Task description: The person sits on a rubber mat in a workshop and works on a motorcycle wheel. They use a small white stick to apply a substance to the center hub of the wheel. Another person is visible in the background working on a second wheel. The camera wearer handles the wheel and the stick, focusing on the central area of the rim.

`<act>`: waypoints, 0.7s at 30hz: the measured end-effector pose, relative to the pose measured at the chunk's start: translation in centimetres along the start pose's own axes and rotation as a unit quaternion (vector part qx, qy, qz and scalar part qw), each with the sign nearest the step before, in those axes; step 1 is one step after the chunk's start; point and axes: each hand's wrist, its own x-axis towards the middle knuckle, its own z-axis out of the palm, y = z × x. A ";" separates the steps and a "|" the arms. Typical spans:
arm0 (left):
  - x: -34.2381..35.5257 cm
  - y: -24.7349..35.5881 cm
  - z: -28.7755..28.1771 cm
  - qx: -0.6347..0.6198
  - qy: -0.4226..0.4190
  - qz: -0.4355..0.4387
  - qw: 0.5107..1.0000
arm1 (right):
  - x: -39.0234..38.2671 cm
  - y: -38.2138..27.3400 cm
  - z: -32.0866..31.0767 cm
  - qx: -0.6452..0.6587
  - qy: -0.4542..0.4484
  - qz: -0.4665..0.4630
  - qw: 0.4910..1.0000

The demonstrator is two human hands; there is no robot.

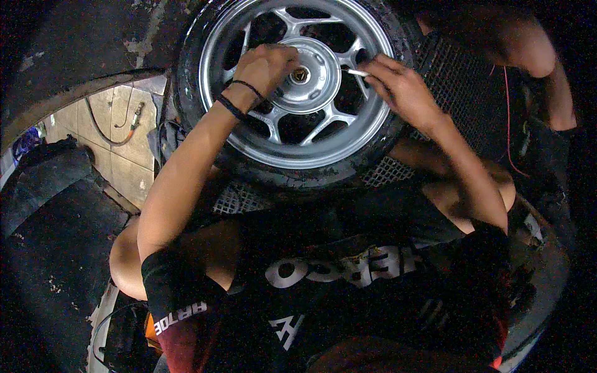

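Observation:
A silver spoked wheel rim [298, 163] with a black tire [298, 180] lies flat in front of me, its round hub [323, 93] facing up. My left hand [264, 69], with dark bands at the wrist, is closed at the hub's left side, next to the centre hole [300, 76]. Whatever its fingers hold is hidden under the hand. Over the right side of the rim, my right hand [401, 90] pinches a thin white stick [357, 73] that points left toward the hub. Its exact kind is too small to tell.
Metal mesh [457, 81] lies beneath and right of the wheel. A hose with an orange-and-metal end [132, 132] rests on floor tiles [118, 161] at left. Another person's bent bare limb [535, 53] is at the upper right, near a pink cord [508, 118].

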 end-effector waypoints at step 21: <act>-5.3 -11.2 -21.0 0.234 0.109 -0.178 0.950 | 0.6 -10.1 10.5 0.673 0.021 0.404 0.619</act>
